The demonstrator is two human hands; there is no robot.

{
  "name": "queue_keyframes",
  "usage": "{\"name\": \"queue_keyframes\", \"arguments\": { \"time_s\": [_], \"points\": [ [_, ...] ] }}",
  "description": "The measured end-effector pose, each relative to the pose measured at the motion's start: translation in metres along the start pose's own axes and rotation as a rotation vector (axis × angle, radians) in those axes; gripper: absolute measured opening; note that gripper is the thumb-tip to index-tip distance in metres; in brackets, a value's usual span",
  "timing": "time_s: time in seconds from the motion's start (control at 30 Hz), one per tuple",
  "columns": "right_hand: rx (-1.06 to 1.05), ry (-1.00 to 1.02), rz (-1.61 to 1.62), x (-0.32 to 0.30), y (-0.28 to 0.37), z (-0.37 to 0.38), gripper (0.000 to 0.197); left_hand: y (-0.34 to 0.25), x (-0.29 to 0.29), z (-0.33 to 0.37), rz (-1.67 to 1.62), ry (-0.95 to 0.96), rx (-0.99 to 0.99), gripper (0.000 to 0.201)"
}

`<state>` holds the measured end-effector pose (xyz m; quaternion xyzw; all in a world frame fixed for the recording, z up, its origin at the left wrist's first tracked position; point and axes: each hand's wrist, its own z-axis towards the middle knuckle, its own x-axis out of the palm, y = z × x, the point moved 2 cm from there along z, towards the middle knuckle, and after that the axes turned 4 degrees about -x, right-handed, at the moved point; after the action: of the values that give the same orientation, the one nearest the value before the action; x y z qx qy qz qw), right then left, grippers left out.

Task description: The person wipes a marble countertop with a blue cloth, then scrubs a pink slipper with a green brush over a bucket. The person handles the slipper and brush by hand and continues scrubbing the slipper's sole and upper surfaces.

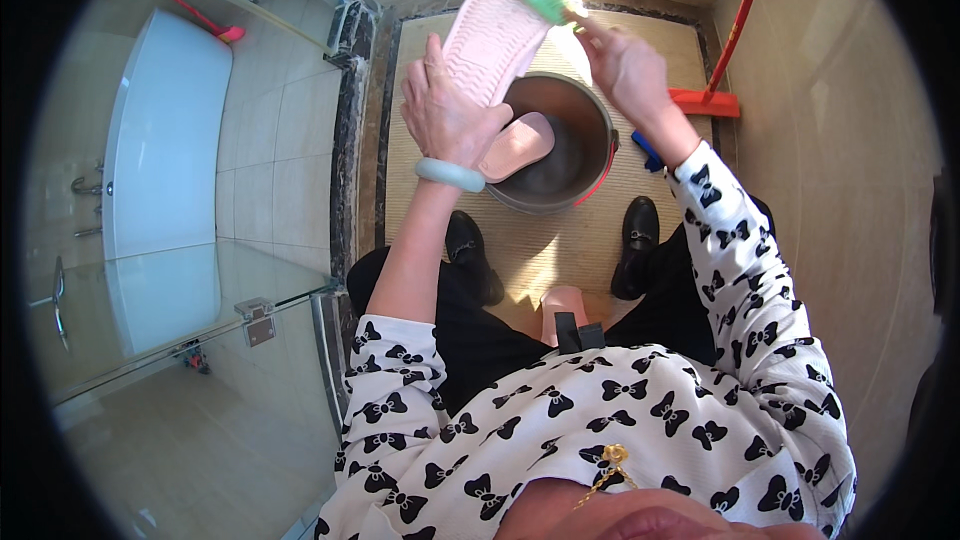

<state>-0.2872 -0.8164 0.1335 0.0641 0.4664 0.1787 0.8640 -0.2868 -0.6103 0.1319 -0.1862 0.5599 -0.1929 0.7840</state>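
My left hand [445,110] grips a pink slipper [490,40] and holds it up with its ridged sole showing. A green brush [541,0] touches the sole near the slipper's far end. My right hand [628,65] is closed around the brush's handle. Below the raised slipper stands a grey-brown bucket [597,105] with a red handle at its right side. Another pink slipper [522,145] leans inside the bucket, its near end partly hidden by my left hand and wrist.
A red squeegee [705,103] with a long handle leans by the right wall, near a blue object [648,151]. My black shoes flank the bucket. A pink item [563,310] lies between my legs. At left are a glass door [200,340] and a white bathtub [170,140].
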Motion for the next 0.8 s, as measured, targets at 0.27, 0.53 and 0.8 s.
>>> {"name": "queue_keyframes", "arguments": {
  "time_s": [0.27,0.53,0.8],
  "points": [
    [-0.209,0.262,0.251,0.0,0.033,-0.016,0.043,-0.002,0.002,0.0,0.002,0.034,-0.068,0.087],
    [0.495,0.015,0.824,0.035,-0.046,0.013,0.064,-0.009,0.009,-0.011,-0.16,0.094,0.045,0.09],
    [0.435,-0.073,1.173,0.031,0.004,-0.007,0.046,-0.005,0.024,-0.017,-0.099,0.067,0.173,0.099]
  ]
}}
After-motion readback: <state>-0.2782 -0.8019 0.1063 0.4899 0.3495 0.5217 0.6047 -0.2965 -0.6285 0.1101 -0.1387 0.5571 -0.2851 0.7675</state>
